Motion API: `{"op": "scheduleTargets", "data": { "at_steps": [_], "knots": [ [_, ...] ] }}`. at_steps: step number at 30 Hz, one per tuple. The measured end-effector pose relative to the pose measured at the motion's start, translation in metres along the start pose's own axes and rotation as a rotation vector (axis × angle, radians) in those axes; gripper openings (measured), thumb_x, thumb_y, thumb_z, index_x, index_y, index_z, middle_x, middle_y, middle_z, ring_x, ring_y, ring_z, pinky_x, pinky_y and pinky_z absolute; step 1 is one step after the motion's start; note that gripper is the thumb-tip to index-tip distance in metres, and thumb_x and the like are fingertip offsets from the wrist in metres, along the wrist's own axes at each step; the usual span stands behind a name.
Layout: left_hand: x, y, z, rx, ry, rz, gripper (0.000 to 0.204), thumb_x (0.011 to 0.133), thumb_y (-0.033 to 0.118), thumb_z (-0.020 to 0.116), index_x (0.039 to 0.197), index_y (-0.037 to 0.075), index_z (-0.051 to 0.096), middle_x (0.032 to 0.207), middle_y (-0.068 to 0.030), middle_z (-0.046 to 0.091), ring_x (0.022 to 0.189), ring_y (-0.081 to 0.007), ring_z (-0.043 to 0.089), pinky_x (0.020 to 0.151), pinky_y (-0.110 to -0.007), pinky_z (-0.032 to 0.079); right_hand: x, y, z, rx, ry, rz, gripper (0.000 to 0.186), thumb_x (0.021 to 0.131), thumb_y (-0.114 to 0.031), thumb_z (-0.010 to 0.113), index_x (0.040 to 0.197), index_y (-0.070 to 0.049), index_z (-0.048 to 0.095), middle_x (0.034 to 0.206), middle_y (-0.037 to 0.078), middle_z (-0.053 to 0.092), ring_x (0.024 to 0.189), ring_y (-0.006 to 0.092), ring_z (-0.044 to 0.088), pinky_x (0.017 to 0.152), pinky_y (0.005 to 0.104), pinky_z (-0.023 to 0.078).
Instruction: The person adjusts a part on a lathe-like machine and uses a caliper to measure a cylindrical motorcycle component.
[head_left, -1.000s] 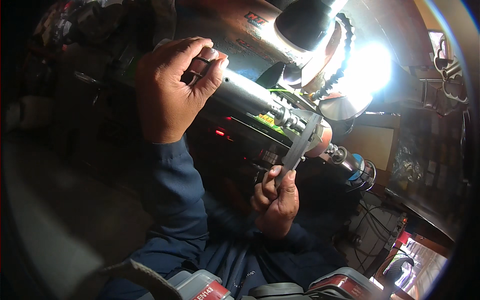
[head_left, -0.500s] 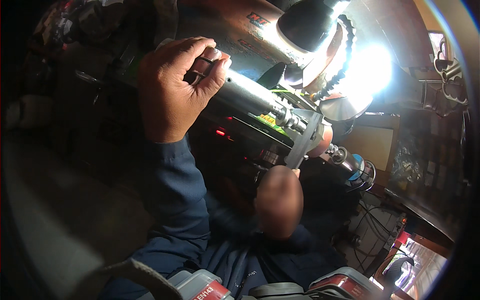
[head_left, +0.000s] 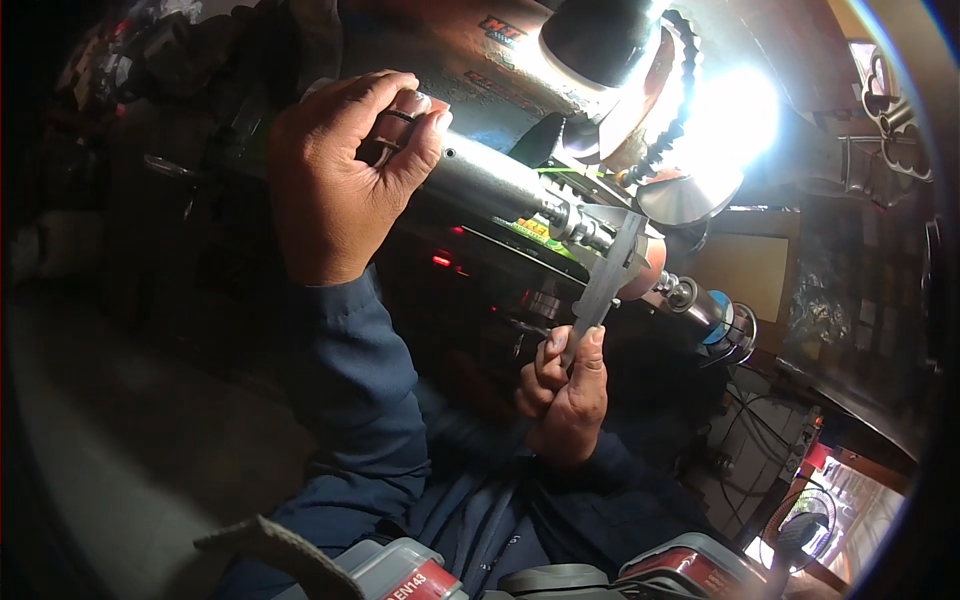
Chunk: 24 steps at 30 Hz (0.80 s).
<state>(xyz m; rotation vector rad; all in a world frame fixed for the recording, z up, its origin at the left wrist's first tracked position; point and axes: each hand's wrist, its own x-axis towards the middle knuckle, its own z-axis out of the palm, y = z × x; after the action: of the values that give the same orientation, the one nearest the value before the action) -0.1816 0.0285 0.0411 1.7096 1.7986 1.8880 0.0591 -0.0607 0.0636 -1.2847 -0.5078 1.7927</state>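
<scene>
My left hand (head_left: 345,180) is closed round the left end of a grey metal cylinder (head_left: 490,178), thumb and fingers about a dark knob-like part. From the cylinder's right end runs a thin stepped metal shaft (head_left: 575,222). My right hand (head_left: 567,395), lower and to the right, grips the beam of a steel caliper (head_left: 603,285) between thumb and fingers. The caliper stands tilted, its upper end with the jaws at the shaft, beside a reddish round disc (head_left: 650,268). I cannot tell whether the jaws touch the shaft.
A bright lamp (head_left: 610,40) hangs over the machine, near a black segmented hose (head_left: 685,100) and a metal cone (head_left: 690,195). A spindle end with a blue ring (head_left: 716,318) lies to the right, with cables (head_left: 745,430) below. Grey respirator filters (head_left: 400,570) show at the lower edge.
The view has shifted slightly. The caliper and my right hand sit a little differently; the right hand, blurred before, now shows clearly. My left hand keeps its grip on the cylinder's end.
</scene>
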Motion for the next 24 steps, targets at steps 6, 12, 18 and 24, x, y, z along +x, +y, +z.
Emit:
{"op": "scheduleTargets", "data": {
  "at_steps": [6, 12, 18, 24],
  "knots": [
    [-0.0023, -0.0010, 0.0004, -0.004, -0.003, -0.010, 0.020, 0.078, 0.011, 0.079, 0.093, 0.002, 0.069, 0.080, -0.0052, 0.070, 0.065, -0.0131, 0.068, 0.060, -0.024, 0.051, 0.0011, 0.0033, -0.0026, -0.017, -0.011, -0.009, 0.048, 0.102, -0.053, 0.037, 0.089, -0.009, 0.049, 0.058, -0.006, 0.027, 0.042, 0.0053, 0.023, 0.039, 0.0241, 0.020],
    [-0.0009, 0.0009, -0.0012, -0.008, -0.013, -0.008, 0.021, 0.077, 0.010, 0.079, 0.094, 0.002, 0.069, 0.081, -0.0056, 0.071, 0.066, -0.0129, 0.068, 0.062, -0.025, 0.052, 0.0019, 0.0028, -0.0030, -0.016, -0.020, 0.003, 0.048, 0.102, -0.054, 0.037, 0.088, -0.009, 0.049, 0.058, -0.006, 0.027, 0.042, 0.0057, 0.024, 0.040, 0.0243, 0.020],
    [-0.0018, -0.0040, 0.0001, -0.025, -0.009, 0.003, 0.021, 0.077, 0.008, 0.078, 0.095, 0.001, 0.069, 0.082, -0.0058, 0.073, 0.068, -0.0142, 0.068, 0.064, -0.026, 0.053, 0.0006, 0.0007, -0.0049, -0.028, -0.045, 0.011, 0.047, 0.102, -0.053, 0.035, 0.088, -0.011, 0.050, 0.059, -0.006, 0.028, 0.044, 0.0057, 0.024, 0.040, 0.0239, 0.021],
    [-0.0023, -0.0043, -0.0008, 0.030, -0.011, 0.053, 0.023, 0.077, 0.007, 0.078, 0.096, 0.000, 0.069, 0.084, -0.0058, 0.074, 0.071, -0.0146, 0.068, 0.066, -0.026, 0.054, 0.0025, 0.0037, -0.0076, -0.015, -0.053, 0.018, 0.047, 0.102, -0.053, 0.035, 0.087, -0.011, 0.050, 0.059, -0.006, 0.028, 0.044, 0.0057, 0.024, 0.040, 0.0239, 0.021]
  ]
}}
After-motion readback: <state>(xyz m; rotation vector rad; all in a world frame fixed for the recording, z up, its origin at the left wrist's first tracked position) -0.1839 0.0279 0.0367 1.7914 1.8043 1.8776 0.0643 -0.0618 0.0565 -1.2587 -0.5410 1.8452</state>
